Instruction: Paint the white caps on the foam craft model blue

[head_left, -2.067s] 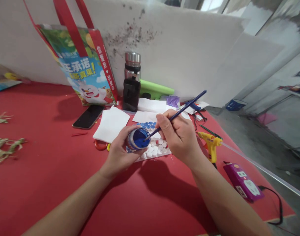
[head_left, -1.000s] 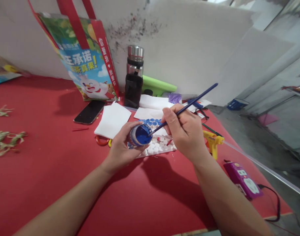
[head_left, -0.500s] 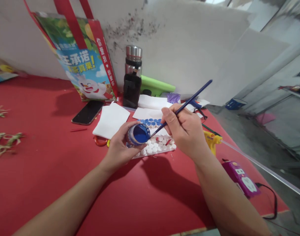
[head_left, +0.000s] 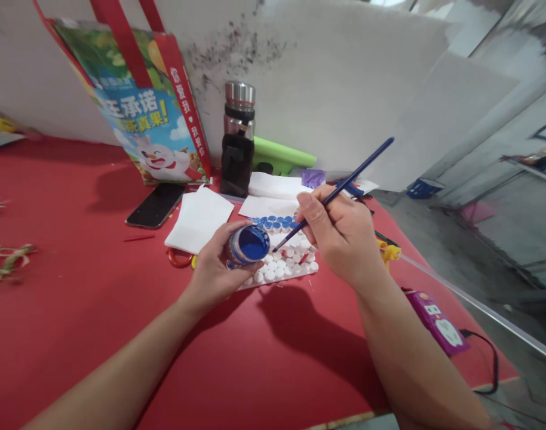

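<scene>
Left hand (head_left: 220,263): fingers curled round a small clear jar of blue paint (head_left: 250,245), its mouth tipped toward 4 o'clock. Right hand (head_left: 344,236): thumb and fingers pinched on a slim dark-blue paintbrush (head_left: 354,173), handle rising toward 2 o'clock, tip clear of the jar, just beside its rim at 3 o'clock. Below and beyond both: rows of small round white pieces (head_left: 279,270), some tops blue (head_left: 273,224). From the jar, a black smartphone (head_left: 155,205) lies at 10 o'clock, a steel-capped dark bottle (head_left: 238,149) stands upright near 12, and a purple power strip (head_left: 438,322) sits at 4.
</scene>
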{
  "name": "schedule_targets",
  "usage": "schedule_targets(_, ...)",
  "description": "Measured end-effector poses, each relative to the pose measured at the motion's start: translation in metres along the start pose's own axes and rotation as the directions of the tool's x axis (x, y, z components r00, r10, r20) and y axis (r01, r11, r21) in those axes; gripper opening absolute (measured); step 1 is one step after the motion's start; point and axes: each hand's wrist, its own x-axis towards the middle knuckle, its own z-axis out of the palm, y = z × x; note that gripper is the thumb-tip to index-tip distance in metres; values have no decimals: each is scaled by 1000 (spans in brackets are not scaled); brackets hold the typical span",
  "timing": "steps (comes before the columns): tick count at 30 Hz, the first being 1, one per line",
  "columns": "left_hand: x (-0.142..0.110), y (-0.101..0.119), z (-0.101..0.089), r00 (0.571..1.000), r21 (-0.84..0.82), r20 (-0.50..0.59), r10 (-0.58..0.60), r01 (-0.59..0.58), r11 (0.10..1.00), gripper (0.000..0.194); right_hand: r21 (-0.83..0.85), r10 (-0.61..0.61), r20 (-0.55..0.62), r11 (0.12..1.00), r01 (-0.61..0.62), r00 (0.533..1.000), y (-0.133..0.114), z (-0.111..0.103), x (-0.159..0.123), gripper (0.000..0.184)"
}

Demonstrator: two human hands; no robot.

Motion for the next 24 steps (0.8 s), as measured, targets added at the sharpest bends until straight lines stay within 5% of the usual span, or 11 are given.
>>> schedule_targets(4, 1, 2, -1, 1000, 39, -3, -31, 31, 999, 63, 83, 66, -183, 995, -52, 981, 1, -16, 4, 47)
schedule_targets(8, 3, 3, -1, 998, 20, -37, -49, 50, 999, 63, 193, 147, -386, 978, -76, 911, 19, -30, 3, 43)
schedule_targets(17, -1, 3, 0, 997, 66, -33, -66, 68, 996, 67, -19, 25, -642, 999, -48, 766, 53, -37, -25, 44)
schedule_targets(24, -1, 3, 2, 997, 97, -19, -76, 78, 992, 66, 10, 92, -581, 994, -107, 809, 65, -36, -22, 45)
